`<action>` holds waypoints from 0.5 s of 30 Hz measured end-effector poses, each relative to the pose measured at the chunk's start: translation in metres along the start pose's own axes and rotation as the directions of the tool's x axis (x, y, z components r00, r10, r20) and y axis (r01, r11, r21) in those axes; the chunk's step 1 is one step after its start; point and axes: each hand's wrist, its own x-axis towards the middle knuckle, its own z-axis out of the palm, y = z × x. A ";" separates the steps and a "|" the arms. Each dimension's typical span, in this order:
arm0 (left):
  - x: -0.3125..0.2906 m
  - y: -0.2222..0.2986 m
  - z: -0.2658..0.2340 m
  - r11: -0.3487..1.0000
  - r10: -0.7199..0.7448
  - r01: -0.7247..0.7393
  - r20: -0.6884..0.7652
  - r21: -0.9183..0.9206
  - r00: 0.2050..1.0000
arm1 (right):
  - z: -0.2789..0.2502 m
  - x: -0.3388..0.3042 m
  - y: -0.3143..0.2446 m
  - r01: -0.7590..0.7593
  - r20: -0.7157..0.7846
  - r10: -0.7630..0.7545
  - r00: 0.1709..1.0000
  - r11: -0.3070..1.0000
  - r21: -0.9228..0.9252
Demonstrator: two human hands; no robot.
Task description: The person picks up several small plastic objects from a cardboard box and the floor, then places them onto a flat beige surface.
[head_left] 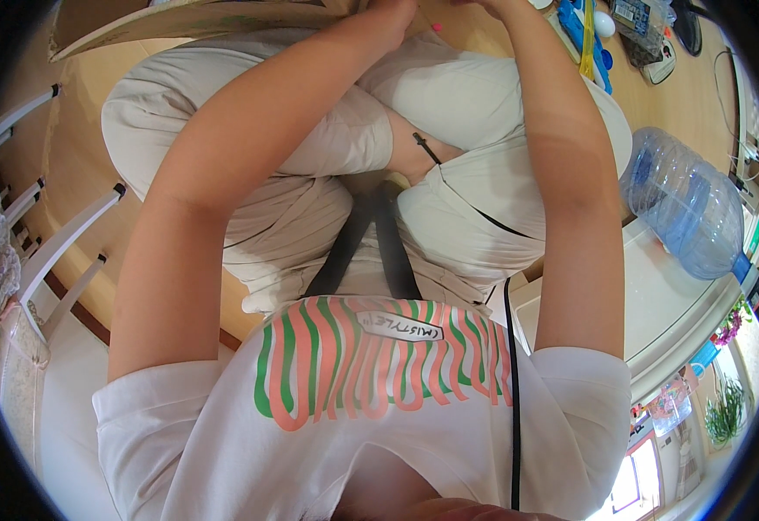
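Note:
Both my forearms reach forward over my crossed legs to the top edge of the head view. Only the wrist and lower part of my left hand (392, 17) show; its fingers are cut off by the edge. It is beside a cardboard box (197, 23), whose open flap or side stretches off to the left. My right hand (492, 5) is also cut off at the top, so what either hand holds is hidden. On the wooden floor between the wrists lies a small pink bit (437, 28).
Right of my right forearm lie a blue and yellow plastic toy-like item (581, 39), a white ball (603, 24) and a dark clear-wrapped package (642, 28). A large clear blue water bottle (688, 204) rests on its side at right. White metal legs (67, 234) stand at left.

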 end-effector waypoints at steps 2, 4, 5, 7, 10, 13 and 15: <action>-0.001 0.001 0.000 0.997 -0.055 0.057 0.053 -0.043 0.997 | 0.008 -0.014 -0.011 0.008 0.033 -0.009 0.999 1.000 0.024; -0.004 0.008 0.001 0.990 -0.103 0.113 0.110 -0.084 0.989 | 0.011 -0.025 -0.020 -0.014 0.059 0.012 0.998 0.999 0.043; -0.005 0.012 0.000 0.980 -0.155 0.171 0.153 -0.099 0.976 | 0.013 -0.028 -0.025 -0.036 0.091 0.030 0.995 0.998 0.061; -0.002 0.012 0.004 0.968 -0.201 0.226 0.203 -0.110 0.958 | 0.006 -0.026 -0.021 -0.012 0.166 0.007 0.986 0.999 0.032; -0.001 0.016 0.011 0.954 -0.169 0.206 0.177 -0.220 0.970 | 0.007 -0.021 -0.014 -0.021 0.251 0.008 0.968 0.999 0.046; -0.006 0.025 0.009 0.945 -0.248 0.276 0.163 -0.175 0.955 | 0.013 -0.026 -0.021 -0.067 0.237 0.050 0.970 0.996 0.066; -0.010 0.032 0.006 0.934 -0.309 0.336 0.196 -0.120 0.931 | 0.016 -0.032 -0.030 -0.078 0.213 0.067 0.975 0.996 0.043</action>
